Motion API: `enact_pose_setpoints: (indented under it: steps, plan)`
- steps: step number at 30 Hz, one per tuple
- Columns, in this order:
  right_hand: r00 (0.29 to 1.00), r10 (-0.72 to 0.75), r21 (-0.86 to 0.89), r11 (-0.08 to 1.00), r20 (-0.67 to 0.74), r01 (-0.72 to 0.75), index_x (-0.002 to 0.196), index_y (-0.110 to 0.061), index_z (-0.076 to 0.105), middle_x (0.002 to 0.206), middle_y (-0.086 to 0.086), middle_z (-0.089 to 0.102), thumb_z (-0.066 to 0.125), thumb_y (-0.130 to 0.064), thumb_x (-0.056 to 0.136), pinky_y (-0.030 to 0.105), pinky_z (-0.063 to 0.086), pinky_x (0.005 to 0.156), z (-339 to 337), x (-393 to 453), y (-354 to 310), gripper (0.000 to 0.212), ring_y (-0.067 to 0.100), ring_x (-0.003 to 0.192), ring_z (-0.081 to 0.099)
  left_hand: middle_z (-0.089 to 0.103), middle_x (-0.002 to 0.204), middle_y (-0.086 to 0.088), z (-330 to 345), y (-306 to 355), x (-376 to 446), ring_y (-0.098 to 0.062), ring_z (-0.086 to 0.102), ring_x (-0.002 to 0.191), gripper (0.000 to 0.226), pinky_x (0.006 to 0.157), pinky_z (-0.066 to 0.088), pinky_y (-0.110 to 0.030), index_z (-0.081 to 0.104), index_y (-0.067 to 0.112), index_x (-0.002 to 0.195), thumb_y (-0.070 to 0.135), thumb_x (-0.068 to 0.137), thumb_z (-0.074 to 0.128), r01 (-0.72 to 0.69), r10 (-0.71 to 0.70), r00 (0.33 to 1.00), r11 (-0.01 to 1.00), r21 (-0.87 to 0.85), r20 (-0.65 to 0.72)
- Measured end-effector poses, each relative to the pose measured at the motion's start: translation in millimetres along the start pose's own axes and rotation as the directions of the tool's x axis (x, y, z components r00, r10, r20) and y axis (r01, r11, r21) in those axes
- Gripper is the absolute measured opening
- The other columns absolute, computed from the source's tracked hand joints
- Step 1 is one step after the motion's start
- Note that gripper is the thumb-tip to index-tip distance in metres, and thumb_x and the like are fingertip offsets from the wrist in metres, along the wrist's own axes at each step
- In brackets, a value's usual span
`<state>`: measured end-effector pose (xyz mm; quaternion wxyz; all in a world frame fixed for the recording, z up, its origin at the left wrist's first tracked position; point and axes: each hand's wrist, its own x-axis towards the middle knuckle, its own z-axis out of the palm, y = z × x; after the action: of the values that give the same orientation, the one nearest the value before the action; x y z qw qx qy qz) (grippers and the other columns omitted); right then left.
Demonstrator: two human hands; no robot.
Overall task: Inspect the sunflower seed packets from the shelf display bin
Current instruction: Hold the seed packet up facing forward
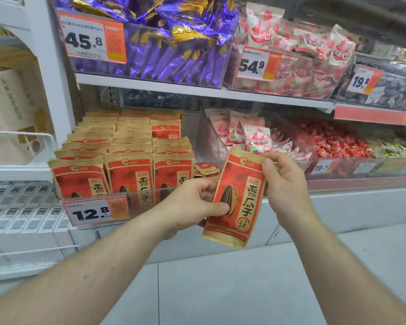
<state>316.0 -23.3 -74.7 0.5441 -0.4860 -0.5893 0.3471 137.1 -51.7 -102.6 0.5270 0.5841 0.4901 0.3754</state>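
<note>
A red and tan sunflower seed packet (240,198) is held upright, slightly tilted, in front of the shelf. My left hand (192,205) pinches its lower left edge, thumb across the printed seed. My right hand (284,181) grips its upper right corner. Behind and to the left, the clear display bin (96,207) holds several rows of the same packets (129,160) standing upright, with a 12.8 price tag on its front.
Neighbouring bins hold pink and white fruit snack packs (256,137) and red wrapped candies (333,141). The shelf above carries purple packets (174,43) and more pink packs (298,55). White shelving with boxes stands at the left; pale floor tiles lie below.
</note>
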Motion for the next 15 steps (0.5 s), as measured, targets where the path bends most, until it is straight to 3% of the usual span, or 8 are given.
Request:
enact_pose_setpoints:
  steps: [4,11,15]
  plan:
    - [0.999,0.01,-0.003,1.0,0.034,-0.01,0.097,-0.021,0.057,0.083,0.007,0.07,0.046,-0.014,0.104,0.025,0.052,0.054,1.3,-0.9,6.4,0.015,0.012,0.067,0.067,0.075,0.099,-0.011,-0.8,-6.0,1.5,-0.028,0.074,0.088,0.021,0.081,0.059,-0.052,0.068,0.012,0.102,0.0,0.085,0.071,0.013,-0.013,0.999,1.0,-0.019,-0.03]
    - [0.996,0.043,-0.004,0.999,0.082,-0.042,0.098,-0.01,0.059,0.056,-0.012,0.065,0.043,-0.012,0.104,0.012,0.043,0.045,-0.2,-5.1,3.7,0.017,-0.003,0.049,0.059,0.077,0.092,-0.005,-0.8,-10.8,3.7,-0.024,0.074,0.084,0.021,0.07,0.059,-0.039,0.069,0.012,0.102,-0.002,0.086,0.069,-0.012,0.01,0.999,0.999,-0.036,-0.052]
    - [0.989,0.053,-0.019,0.999,0.135,-0.051,0.098,-0.009,0.061,0.053,-0.015,0.064,0.044,-0.011,0.104,0.011,0.042,0.046,1.5,-8.4,3.5,0.019,-0.004,0.046,0.057,0.077,0.09,-0.006,-0.5,-11.0,4.6,-0.022,0.074,0.081,0.02,0.065,0.058,-0.034,0.07,0.014,0.097,-0.004,0.087,0.068,-0.036,0.029,0.996,0.996,-0.084,-0.09]
